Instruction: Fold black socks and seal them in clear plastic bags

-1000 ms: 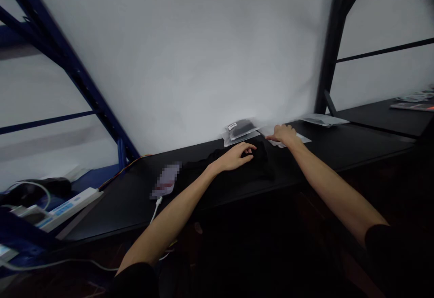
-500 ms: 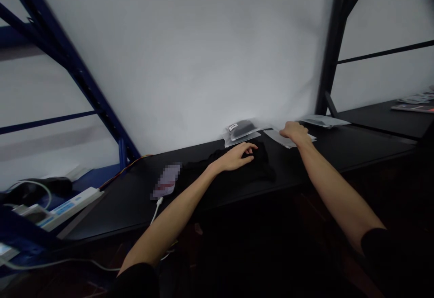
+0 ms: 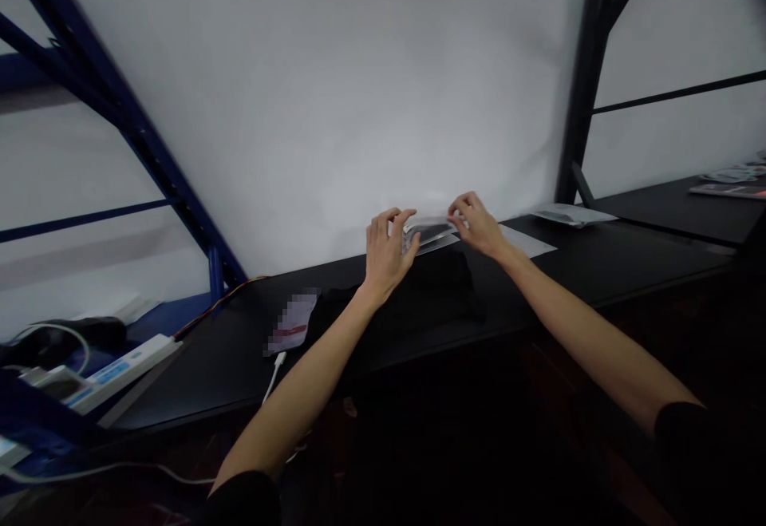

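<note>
At the back of the black table [image 3: 652, 259], by the wall, lies a clear plastic bag [image 3: 432, 231] with something dark inside. My left hand [image 3: 388, 251] is at the bag's left end, thumb and fingers apart. My right hand [image 3: 475, 225] pinches the bag's right edge, which is slightly raised. Folded black cloth [image 3: 443, 290] lies flat in front of both hands. A flat white sheet or bag [image 3: 527, 241] rests behind my right wrist.
Another clear bag [image 3: 571, 215] lies further right, near the dark rack post [image 3: 583, 87]. To the left are a phone [image 3: 293, 322] with a white cable, a white power strip [image 3: 123, 373] and a blue rack frame [image 3: 128, 119].
My left hand has moved from the black cloth up to the bag's left end. My right hand has left the white sheet, moved left and taken the bag's right edge.
</note>
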A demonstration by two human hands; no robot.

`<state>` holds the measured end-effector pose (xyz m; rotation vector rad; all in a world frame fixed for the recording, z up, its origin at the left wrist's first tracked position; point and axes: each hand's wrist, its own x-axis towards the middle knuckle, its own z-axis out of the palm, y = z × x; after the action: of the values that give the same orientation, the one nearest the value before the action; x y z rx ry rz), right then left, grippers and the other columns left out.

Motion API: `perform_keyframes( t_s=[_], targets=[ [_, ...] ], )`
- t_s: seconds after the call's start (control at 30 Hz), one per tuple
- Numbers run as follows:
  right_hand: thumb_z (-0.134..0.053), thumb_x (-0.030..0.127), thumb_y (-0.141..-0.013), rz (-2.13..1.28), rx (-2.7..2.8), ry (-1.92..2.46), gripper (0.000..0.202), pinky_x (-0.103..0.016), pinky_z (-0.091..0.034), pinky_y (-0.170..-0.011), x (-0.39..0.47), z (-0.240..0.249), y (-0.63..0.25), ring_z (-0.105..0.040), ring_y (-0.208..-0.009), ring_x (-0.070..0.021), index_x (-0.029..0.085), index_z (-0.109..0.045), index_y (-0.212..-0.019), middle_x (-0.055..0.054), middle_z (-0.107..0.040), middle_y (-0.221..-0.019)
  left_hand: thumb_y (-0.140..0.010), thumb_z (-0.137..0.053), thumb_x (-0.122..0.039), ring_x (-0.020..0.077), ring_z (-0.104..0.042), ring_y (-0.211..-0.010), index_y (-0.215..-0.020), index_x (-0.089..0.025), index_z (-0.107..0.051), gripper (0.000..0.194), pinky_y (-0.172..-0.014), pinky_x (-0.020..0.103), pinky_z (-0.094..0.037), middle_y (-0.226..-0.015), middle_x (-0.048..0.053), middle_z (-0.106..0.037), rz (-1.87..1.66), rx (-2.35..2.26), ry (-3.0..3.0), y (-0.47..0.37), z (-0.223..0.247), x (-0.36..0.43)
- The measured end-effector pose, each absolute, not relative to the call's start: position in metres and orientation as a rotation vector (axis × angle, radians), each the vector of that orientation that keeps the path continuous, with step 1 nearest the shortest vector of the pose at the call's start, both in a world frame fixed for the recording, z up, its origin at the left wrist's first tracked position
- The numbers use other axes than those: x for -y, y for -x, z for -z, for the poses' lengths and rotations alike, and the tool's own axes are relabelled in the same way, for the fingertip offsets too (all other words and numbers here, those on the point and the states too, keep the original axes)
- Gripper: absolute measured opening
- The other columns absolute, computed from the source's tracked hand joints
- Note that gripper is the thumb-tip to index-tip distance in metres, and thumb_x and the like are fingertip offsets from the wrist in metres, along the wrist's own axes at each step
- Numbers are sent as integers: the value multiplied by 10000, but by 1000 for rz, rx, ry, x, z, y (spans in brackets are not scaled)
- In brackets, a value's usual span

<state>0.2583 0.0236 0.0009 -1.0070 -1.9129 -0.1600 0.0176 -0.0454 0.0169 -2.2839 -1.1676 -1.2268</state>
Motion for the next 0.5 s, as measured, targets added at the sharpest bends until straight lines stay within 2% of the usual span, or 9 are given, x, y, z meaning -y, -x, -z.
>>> perform_keyframes(
  t_s=[0.17, 0.33, 0.4, 0.5],
  targets=[
    [-497, 371, -1022, 19, 2083, 805, 190, -414, -461, -991, -23, 9, -237, -527, -1041, -262, 223, -606, -1073, -113, -513, -1173, -995, -554, -306, 295, -540, -1163, -1169, -281, -673, 213, -1098, 463, -284, -1199, 86, -643, 879, 1225, 2309, -11, -10, 34],
    [-546, 384, -996, -34, 2067, 834, 186, -424, -449, -1027, -29, 12, -237, -518, -1117, -273, 230, -631, -1056, -116, -511, -1199, -965, -564, -223, 250, -618, -1007, -1129, -281, -684, 212, -1039, 416, -336, -1081, 53, -684, 795, 1362, 2341, -5, -7, 23],
    [-567, 471, -979, -122, 1966, 1013, 290, -434, -449, -1045, -34, 12, -237, -526, -1155, -286, 208, -631, -1083, -139, -517, -1221, -956, -557, -199, 241, -629, -964, -1146, -274, -681, 239, -1009, 402, -360, -1079, 55, -682, 830, 1386, 2307, -1, -8, 22],
    [-497, 691, -952, -373, 1808, 1400, 590, -461, -483, -1018, -35, 10, -243, -571, -1142, -314, 161, -599, -1189, -195, -557, -1248, -946, -556, -195, 242, -637, -941, -1172, -275, -673, 266, -967, 389, -393, -1055, 59, -677, 846, 1460, 2225, 3, -10, 22]
  ],
)
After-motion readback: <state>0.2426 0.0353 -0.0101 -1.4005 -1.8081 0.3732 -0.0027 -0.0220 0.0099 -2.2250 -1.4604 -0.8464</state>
